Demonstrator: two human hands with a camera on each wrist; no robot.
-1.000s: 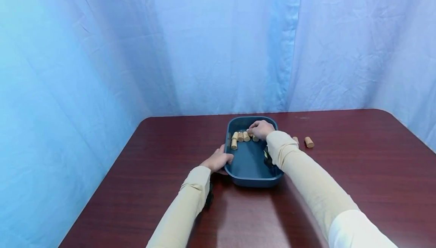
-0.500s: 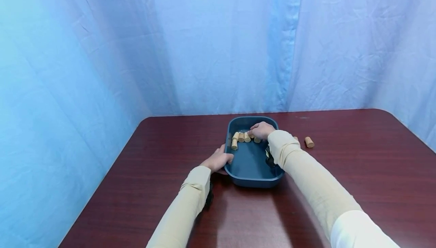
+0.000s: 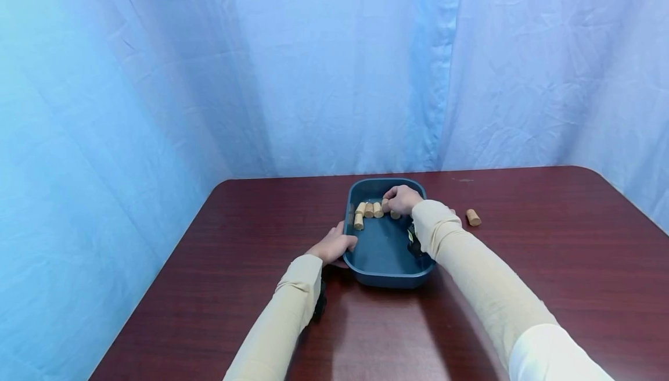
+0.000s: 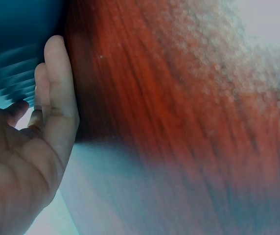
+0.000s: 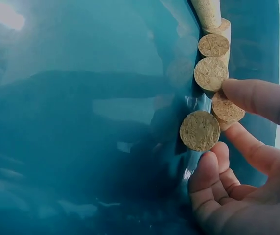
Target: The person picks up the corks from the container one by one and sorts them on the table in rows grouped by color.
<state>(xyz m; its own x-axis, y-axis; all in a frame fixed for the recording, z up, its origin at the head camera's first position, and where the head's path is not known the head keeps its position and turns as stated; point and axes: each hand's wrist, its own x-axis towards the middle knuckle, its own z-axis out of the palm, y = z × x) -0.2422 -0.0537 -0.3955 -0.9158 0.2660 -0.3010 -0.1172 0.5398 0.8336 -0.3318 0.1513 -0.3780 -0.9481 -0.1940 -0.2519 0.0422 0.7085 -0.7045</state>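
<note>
Cork stopper [image 5: 228, 108] is inside the blue tray [image 3: 389, 280], toward its far end; your right hand [image 3: 403, 200] pinches it between thumb and finger. It should be light, firm and hardly slippery, best taken by its side. Your left hand [image 3: 333, 245] grips the tray's left wall, fingers close together. No writing is readable.
</note>
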